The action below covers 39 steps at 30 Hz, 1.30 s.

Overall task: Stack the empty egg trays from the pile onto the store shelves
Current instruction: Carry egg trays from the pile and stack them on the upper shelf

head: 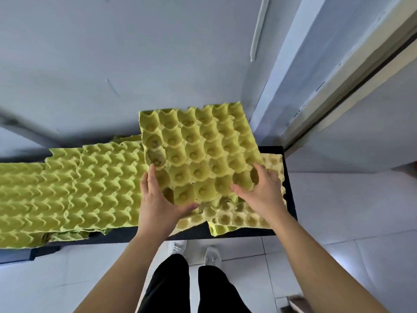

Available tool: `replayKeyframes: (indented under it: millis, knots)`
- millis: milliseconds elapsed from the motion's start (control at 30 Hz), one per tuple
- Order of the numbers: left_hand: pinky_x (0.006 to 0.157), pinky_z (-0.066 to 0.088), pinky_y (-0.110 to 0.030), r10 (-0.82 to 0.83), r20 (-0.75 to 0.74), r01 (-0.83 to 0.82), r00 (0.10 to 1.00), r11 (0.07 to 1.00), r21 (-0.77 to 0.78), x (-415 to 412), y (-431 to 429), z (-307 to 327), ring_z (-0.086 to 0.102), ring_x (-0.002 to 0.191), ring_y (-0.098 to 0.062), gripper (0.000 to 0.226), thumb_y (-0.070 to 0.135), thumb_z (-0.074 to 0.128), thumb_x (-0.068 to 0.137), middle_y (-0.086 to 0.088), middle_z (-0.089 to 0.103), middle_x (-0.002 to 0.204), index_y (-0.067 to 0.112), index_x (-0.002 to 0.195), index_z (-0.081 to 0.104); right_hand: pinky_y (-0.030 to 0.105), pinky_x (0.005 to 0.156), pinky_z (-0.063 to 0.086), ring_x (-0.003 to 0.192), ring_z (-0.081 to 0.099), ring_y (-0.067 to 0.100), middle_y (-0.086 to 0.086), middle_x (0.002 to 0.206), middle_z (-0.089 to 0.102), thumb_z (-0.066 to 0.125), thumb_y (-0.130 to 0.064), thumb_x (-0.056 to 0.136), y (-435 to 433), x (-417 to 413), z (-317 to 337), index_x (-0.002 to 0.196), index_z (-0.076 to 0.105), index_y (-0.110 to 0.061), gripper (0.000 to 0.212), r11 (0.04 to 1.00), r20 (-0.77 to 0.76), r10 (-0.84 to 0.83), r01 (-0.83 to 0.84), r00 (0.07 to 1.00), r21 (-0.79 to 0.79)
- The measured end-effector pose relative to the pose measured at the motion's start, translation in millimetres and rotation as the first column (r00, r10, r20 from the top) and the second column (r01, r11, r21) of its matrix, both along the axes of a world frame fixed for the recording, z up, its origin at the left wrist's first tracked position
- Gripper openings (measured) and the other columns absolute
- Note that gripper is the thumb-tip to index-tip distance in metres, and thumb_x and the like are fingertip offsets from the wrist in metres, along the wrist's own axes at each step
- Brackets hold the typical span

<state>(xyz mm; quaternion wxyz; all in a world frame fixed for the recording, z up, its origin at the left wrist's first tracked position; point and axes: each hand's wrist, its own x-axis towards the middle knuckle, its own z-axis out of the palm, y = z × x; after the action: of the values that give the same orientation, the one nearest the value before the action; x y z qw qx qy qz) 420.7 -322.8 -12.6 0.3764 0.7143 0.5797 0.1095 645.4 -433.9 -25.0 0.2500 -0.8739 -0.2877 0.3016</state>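
Over paler trays on the dark shelf, both hands grip a green tray.

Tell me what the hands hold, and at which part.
One tray, in both hands: the left hand grips its near left corner, the right hand its near right corner.

The egg tray on top is showing moulded paper pulp, matt and fibrous, with a rough, grainy skin inside its cups. The stacked trays to the left are showing the same dull pulp, and so are the paler trays underneath. The shelf is presenting a dark, matt, smooth face. The floor tiles are gleaming glossy. The trousers are looking like black matt cloth.
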Motion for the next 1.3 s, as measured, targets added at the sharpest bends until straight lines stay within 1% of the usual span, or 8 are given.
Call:
replayKeyframes:
  millis: [233, 333, 567, 733, 867, 1000, 1100, 1300]
  knots:
    - [0.100, 0.035, -0.033, 0.179, 0.154, -0.204, 0.972, 0.965, 0.165, -57.7, 28.0, 77.3, 0.029, 0.141, -0.014, 0.151, 0.077, 0.075, 0.029, 0.006, 0.016, 0.160, 0.042, 0.150, -0.007, 0.052, 0.109, 0.031, 0.137, 0.023, 0.030, 0.013, 0.145, 0.027, 0.063, -0.069, 0.068, 64.3, -43.6, 80.6, 0.141, 0.029, -0.031, 0.089, 0.979, 0.154, 0.141, -0.161, 0.978, 0.127]
    - [0.102, 0.033, -0.030, 0.245, 0.215, -0.289, 0.945, 0.936, 0.200, -95.2, 41.4, 102.9, 0.032, 0.140, -0.013, 0.149, 0.079, 0.076, 0.028, 0.005, 0.024, 0.158, 0.038, 0.151, 0.002, 0.050, 0.108, 0.033, 0.132, 0.030, 0.032, 0.015, 0.140, 0.033, 0.061, -0.069, 0.067, 95.3, -76.0, 113.9, 0.141, 0.032, -0.028, 0.090, 0.963, 0.216, 0.184, -0.220, 0.959, 0.154]
    - [0.091, 0.045, -0.033, 0.349, 0.397, -0.470, 0.849, 0.841, 0.267, -208.5, 63.4, 157.2, 0.052, 0.114, -0.006, 0.136, 0.074, 0.084, 0.025, 0.016, 0.048, 0.132, 0.042, 0.142, 0.024, 0.050, 0.107, 0.034, 0.132, 0.030, 0.031, 0.016, 0.140, 0.032, 0.061, -0.068, 0.068, 156.3, -186.5, 181.1, 0.141, 0.034, -0.027, 0.088, 0.884, 0.300, 0.300, -0.382, 0.906, 0.269]
    - [0.094, 0.040, -0.026, 0.376, 0.467, -0.553, 0.800, 0.764, 0.332, -318.9, 73.8, 192.9, 0.046, 0.113, 0.006, 0.134, 0.073, 0.086, 0.027, 0.023, 0.035, 0.132, 0.044, 0.142, 0.024, 0.050, 0.108, 0.032, 0.132, 0.030, 0.030, 0.016, 0.141, 0.032, 0.060, -0.066, 0.067, 187.1, -299.5, 220.8, 0.142, 0.035, -0.026, 0.088, 0.818, 0.323, 0.341, -0.448, 0.883, 0.362]
    - [0.084, 0.032, -0.007, 0.377, 0.498, -0.586, 0.781, 0.717, 0.376, -409.4, 83.6, 221.6, 0.035, 0.105, 0.029, 0.129, 0.073, 0.085, 0.026, 0.032, 0.023, 0.118, 0.048, 0.139, 0.028, 0.050, 0.108, 0.031, 0.131, 0.030, 0.031, 0.017, 0.140, 0.033, 0.060, -0.064, 0.065, 210.3, -390.4, 251.0, 0.141, 0.038, -0.024, 0.089, 0.770, 0.313, 0.371, -0.478, 0.874, 0.422]
    - [0.077, 0.031, 0.004, 0.370, 0.510, -0.609, 0.777, 0.648, 0.457, -485.0, 99.1, 257.4, 0.034, 0.104, 0.031, 0.125, 0.079, 0.080, 0.024, 0.031, 0.025, 0.117, 0.052, 0.135, 0.028, 0.049, 0.107, 0.033, 0.128, 0.034, 0.031, 0.020, 0.134, 0.039, 0.064, -0.061, 0.066, 237.4, -466.8, 282.4, 0.139, 0.042, -0.022, 0.086, 0.700, 0.345, 0.393, -0.521, 0.852, 0.488]
    - [0.072, 0.027, 0.013, 0.363, 0.538, -0.637, 0.761, 0.579, 0.509, -531.7, 113.2, 283.0, 0.032, 0.103, 0.034, 0.117, 0.079, 0.079, 0.027, 0.048, 0.022, 0.112, 0.066, 0.126, 0.019, 0.047, 0.105, 0.036, 0.126, 0.037, 0.032, 0.021, 0.130, 0.043, 0.064, -0.063, 0.065, 262.3, -513.1, 305.9, 0.138, 0.044, -0.021, 0.086, 0.648, 0.377, 0.406, -0.553, 0.833, 0.524]
    - [0.071, 0.026, 0.011, 0.433, 0.580, -0.723, 0.690, 0.441, 0.531, -628.9, 158.5, 324.1, 0.037, 0.098, 0.028, 0.138, 0.076, 0.078, 0.029, 0.032, 0.033, 0.116, 0.033, 0.148, 0.025, 0.044, 0.104, 0.038, 0.126, 0.038, 0.031, 0.018, 0.127, 0.048, 0.053, -0.079, 0.062, 330.4, -607.6, 351.7, 0.138, 0.043, -0.023, 0.096, 0.540, 0.446, 0.463, -0.643, 0.766, 0.543]
